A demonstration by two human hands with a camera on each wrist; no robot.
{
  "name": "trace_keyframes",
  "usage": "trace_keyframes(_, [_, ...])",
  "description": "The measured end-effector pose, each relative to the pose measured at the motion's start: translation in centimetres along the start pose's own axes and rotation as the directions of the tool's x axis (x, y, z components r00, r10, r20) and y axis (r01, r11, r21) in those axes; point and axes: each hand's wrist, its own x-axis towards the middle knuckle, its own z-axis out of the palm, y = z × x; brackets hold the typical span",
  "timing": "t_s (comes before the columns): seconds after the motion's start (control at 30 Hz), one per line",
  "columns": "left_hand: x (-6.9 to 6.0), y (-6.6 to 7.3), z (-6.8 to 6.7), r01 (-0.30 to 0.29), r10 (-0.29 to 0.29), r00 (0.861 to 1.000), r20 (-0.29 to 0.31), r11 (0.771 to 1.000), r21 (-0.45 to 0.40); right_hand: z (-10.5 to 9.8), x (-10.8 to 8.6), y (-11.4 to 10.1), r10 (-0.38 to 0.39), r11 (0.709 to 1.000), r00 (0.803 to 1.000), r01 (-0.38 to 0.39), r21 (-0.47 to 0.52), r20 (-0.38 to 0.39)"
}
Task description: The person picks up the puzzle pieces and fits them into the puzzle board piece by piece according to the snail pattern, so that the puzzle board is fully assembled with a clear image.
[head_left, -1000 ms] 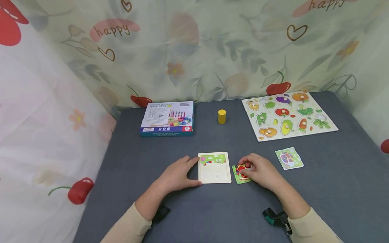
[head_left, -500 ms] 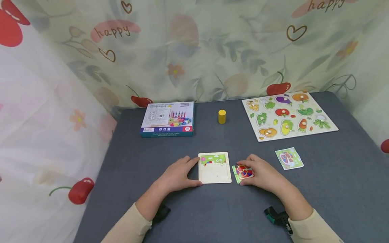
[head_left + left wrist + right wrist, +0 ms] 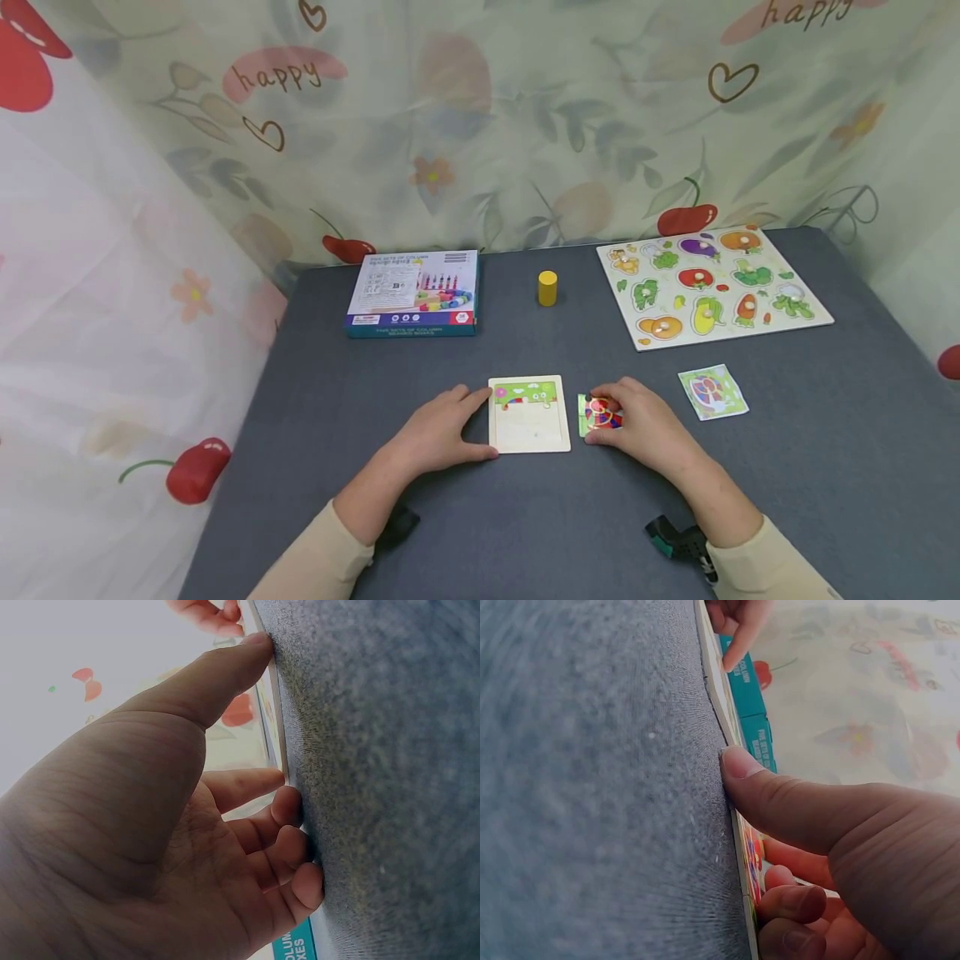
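A square wooden puzzle board [image 3: 530,429] lies flat, with a green picture strip along its far side and bare wood below. My left hand [image 3: 438,429] rests at its left edge, the thumb near the lower corner and the forefinger near the upper one. In the left wrist view the other left fingers [image 3: 291,844] are loosely bent beside the board. Just right of the board, my right hand [image 3: 648,425] holds a red, blue and green puzzle piece [image 3: 600,414] between thumb and fingers. The hand covers its right part; I cannot tell whether more than one piece is there.
A printed picture card [image 3: 713,392] lies to the right. Behind are a boxed toy set [image 3: 412,293], an upright yellow cylinder [image 3: 547,288] and a vegetable knob puzzle [image 3: 716,283]. A patterned curtain [image 3: 480,125] hangs at the dark table's far edge.
The right thumb and fingers have shifted on the puzzle piece, which has moved slightly away from me and turned straighter. The left hand and board have stayed still.
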Motion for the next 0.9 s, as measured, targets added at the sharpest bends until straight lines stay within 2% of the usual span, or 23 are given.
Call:
trace_keyframes(0.2, [-0.07, -0.02, 0.04, -0.004, 0.004, 1.000, -0.002, 1.000, 0.000, 0.23, -0.06, 0.07, -0.011, 1.000, 1.000, 0.011, 0.020, -0.029])
trace_keyframes(0.47, [-0.11, 0.01, 0.05, -0.001, 0.001, 1.000, 0.000, 1.000, -0.003, 0.22, -0.22, -0.19, -0.021, 1.000, 0.999, 0.022, 0.013, -0.031])
trace_keyframes(0.7, [0.04, 0.02, -0.02, 0.000, 0.000, 1.000, 0.004, 1.000, 0.005, 0.32, -0.16, 0.20, -0.058, 0.997, 0.995, 0.062, 0.045, -0.083])
trace_keyframes(0.9, [0.13, -0.03, -0.05, 0.003, -0.003, 1.000, 0.009, 1.000, 0.007, 0.48, -0.02, 0.23, -0.041, 0.997, 0.995, 0.047, 0.067, -0.095])
